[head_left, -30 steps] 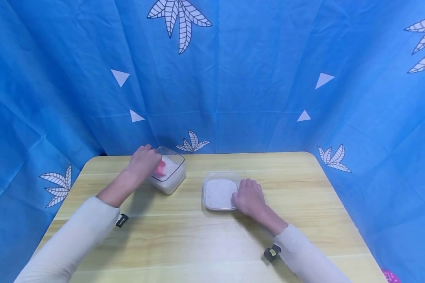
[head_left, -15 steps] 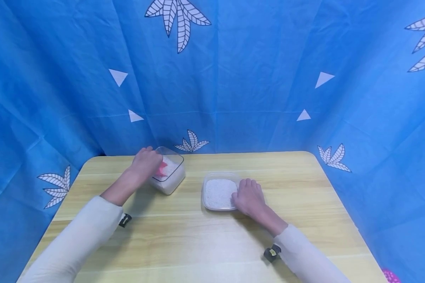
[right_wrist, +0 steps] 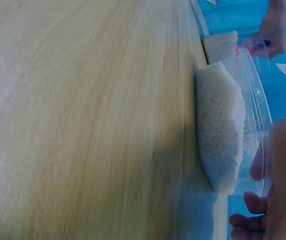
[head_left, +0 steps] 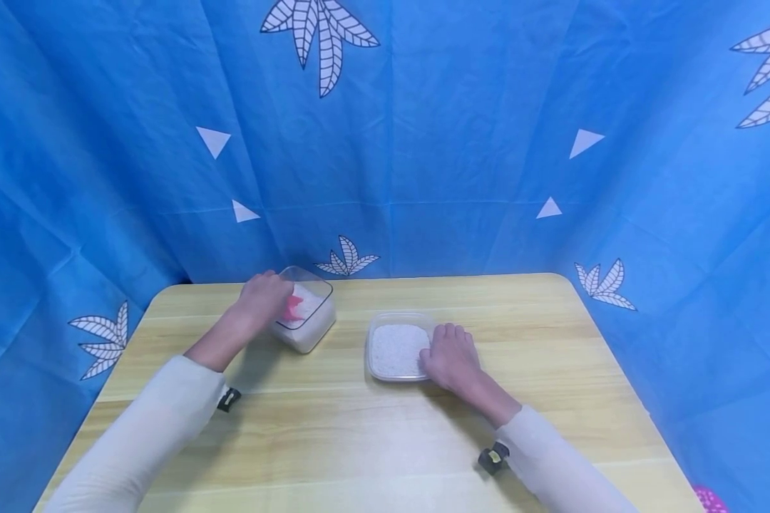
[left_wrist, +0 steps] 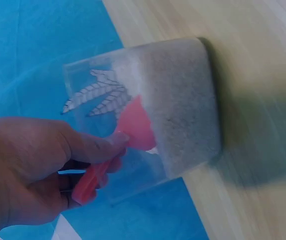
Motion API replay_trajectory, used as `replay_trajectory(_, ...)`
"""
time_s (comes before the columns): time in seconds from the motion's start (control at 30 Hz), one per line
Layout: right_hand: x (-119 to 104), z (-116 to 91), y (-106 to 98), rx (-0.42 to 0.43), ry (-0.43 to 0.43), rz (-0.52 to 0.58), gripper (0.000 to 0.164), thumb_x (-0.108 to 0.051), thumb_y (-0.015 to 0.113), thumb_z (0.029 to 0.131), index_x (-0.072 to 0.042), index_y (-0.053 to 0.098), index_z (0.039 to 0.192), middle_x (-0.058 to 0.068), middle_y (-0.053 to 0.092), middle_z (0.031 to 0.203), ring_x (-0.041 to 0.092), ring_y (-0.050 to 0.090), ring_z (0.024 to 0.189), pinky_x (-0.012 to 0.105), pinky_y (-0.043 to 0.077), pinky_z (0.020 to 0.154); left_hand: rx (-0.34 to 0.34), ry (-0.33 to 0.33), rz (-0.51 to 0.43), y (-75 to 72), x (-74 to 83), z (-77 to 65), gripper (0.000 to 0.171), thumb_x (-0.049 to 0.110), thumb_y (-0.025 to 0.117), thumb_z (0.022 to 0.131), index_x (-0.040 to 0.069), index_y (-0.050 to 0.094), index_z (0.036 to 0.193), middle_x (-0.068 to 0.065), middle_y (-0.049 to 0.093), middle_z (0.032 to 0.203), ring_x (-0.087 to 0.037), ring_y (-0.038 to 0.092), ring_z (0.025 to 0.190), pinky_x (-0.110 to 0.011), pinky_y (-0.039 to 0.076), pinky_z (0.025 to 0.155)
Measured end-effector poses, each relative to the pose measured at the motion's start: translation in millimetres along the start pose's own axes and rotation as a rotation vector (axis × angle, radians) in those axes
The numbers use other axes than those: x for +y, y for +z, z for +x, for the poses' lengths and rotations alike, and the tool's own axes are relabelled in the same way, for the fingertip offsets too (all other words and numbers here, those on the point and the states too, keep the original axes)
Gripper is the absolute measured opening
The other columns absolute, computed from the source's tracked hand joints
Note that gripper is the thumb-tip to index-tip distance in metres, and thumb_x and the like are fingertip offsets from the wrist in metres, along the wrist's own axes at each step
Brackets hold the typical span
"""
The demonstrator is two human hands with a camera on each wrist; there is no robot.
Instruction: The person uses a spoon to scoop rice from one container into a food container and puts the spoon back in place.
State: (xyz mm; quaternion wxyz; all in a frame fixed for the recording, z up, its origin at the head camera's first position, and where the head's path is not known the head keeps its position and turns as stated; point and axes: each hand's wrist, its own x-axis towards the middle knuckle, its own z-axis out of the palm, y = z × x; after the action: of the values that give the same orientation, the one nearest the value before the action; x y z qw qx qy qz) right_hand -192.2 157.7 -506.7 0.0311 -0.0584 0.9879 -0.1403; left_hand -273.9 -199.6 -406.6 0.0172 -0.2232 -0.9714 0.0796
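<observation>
With its fingers around the handle, my left hand [head_left: 263, 296] holds a pink-red scoop [left_wrist: 137, 125]. The scoop's bowl is inside a tall clear container [head_left: 321, 329], against the white rice [left_wrist: 182, 100] that fills its lower part. In the head view the fingers hide most of the handle. My right hand [head_left: 452, 358] grips the right side of a low clear plastic tub [right_wrist: 257, 95], thumb inside the rim and the other fingers outside. White rice [head_left: 398, 349] lies in this tub too, below the rim.
Both containers stand on a light wooden table [head_left: 359, 442], the tall one near its back edge and left of the tub. A blue curtain [head_left: 455, 142] with leaf prints hangs behind and at both sides. Something pink [head_left: 709, 499] shows at the lower right.
My left forearm has shifted slightly to the right, and the left hand has dipped a little at the tall container. The right hand and both containers have stayed in place.
</observation>
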Motion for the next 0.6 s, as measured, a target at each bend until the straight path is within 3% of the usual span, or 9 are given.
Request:
replay_trajectory(0.3, 0.1, 1.8, 0.0, -0.002, 0.006, 0.002, 0.027, -0.028, 0.048, 0.095, -0.002, 0.050, 0.099, 0.013, 0.048, 0.095, 0.029, 0.042, 0.089, 0.042, 0.040, 0.086, -0.016, -0.008, -0.045, 4.1, -4.1, 0.3, 0.021, 0.002, 0.080, 0.087, -0.002, 0.074, 0.107, -0.019, 0.072, 0.089, -0.031, 0.063, 0.081, -0.045, 0.060, 0.077)
replay_trajectory(0.47, -0.1, 1.6, -0.4, 0.002, 0.002, 0.005, 0.027, -0.028, 0.048, 0.095, -0.002, 0.050, 0.099, 0.013, 0.048, 0.095, 0.029, 0.042, 0.088, 0.042, 0.040, 0.085, -0.082, -0.010, -0.050, 5.7, -4.5, 0.3, 0.020, 0.003, 0.078, 0.089, -0.002, 0.072, 0.108, -0.019, 0.073, 0.092, -0.029, 0.062, 0.081, -0.044, 0.059, 0.080)
replay_trajectory(0.6, -1.1, 0.2, -1.0, 0.004, 0.001, 0.006, 0.027, -0.029, 0.049, 0.094, -0.002, 0.050, 0.098, 0.013, 0.048, 0.094, 0.029, 0.043, 0.088, 0.042, 0.040, 0.085, -0.103, -0.014, -0.063, 7.9, -4.6, 0.2, 0.009, -0.001, 0.069, 0.093, -0.003, 0.071, 0.102, -0.018, 0.071, 0.088, -0.028, 0.061, 0.075, -0.042, 0.059, 0.075)
